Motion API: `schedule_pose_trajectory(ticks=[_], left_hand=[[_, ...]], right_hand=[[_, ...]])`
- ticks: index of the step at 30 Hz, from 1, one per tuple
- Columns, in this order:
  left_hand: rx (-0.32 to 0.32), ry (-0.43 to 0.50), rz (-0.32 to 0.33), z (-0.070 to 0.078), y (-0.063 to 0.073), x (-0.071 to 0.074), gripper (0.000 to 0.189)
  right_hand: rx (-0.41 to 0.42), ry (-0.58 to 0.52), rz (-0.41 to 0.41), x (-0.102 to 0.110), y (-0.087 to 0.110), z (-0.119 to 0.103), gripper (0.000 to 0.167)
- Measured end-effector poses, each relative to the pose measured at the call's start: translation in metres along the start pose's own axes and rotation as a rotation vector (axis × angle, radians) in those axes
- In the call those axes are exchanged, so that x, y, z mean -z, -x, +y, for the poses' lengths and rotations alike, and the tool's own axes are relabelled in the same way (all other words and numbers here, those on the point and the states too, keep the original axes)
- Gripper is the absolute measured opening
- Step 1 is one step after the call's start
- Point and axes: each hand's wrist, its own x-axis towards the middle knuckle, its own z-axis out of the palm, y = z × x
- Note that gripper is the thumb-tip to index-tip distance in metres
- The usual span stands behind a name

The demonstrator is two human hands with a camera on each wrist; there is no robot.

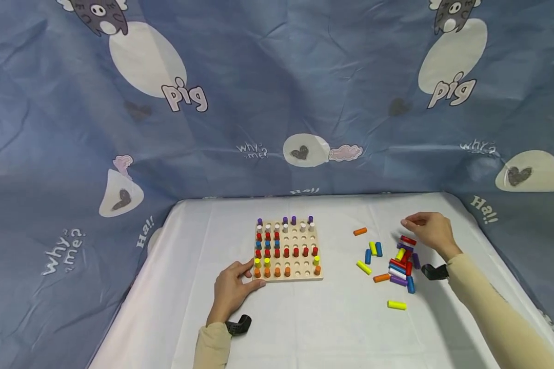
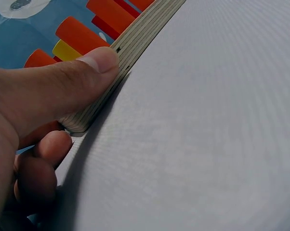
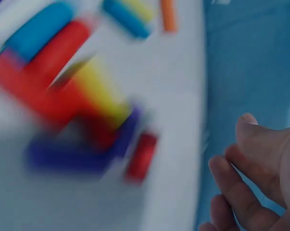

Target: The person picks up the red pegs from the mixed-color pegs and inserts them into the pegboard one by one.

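A wooden pegboard (image 1: 307, 266) stands on the table with rows of coloured pegs upright in its holes: orange, yellow, red, blue, white and purple. At its near left corner my left hand (image 1: 231, 289) grips the board. In the left wrist view the thumb (image 2: 87, 72) presses on the layered front edge, close to the orange pegs (image 2: 80, 33). My right hand (image 1: 431, 231) hovers just beyond a heap of loose pegs (image 1: 399, 265), with nothing in it. Its loosely bent fingers (image 3: 239, 192) and the thumb stand apart in the right wrist view, where the heap is blurred.
Between board and heap lie scattered pegs: an orange peg (image 1: 360, 231), a yellow peg (image 1: 363, 267) and a blue peg (image 1: 368, 256) among them. Another yellow peg (image 1: 396, 305) lies nearer me. A patterned blue cloth (image 1: 258, 102) hangs behind the white-covered table (image 1: 314, 328).
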Motion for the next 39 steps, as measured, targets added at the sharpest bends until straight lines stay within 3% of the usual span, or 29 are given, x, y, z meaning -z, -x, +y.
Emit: schedule_pose_trajectory(ticks=[5, 11, 21, 39], left_hand=[[-0.004, -0.001, 0.016, 0.0, 0.002, 0.0, 0.068], [-0.042, -0.014, 0.044, -0.002, 0.003, -0.001, 0.068], [-0.025, -0.007, 0.032, -0.002, 0.004, 0.001, 0.069], [0.002, -0.013, 0.004, 0.001, 0.002, 0.002, 0.071]], right_hand=[[-0.078, -0.032, -0.054, -0.001, 0.017, 0.039, 0.051], [-0.133, -0.107, -0.092, -0.016, 0.03, 0.064, 0.054], [-0.124, -0.118, -0.1, -0.039, 0.028, 0.063, 0.054], [-0.182, -0.141, -0.047, -0.048, 0.025, 0.06, 0.052]])
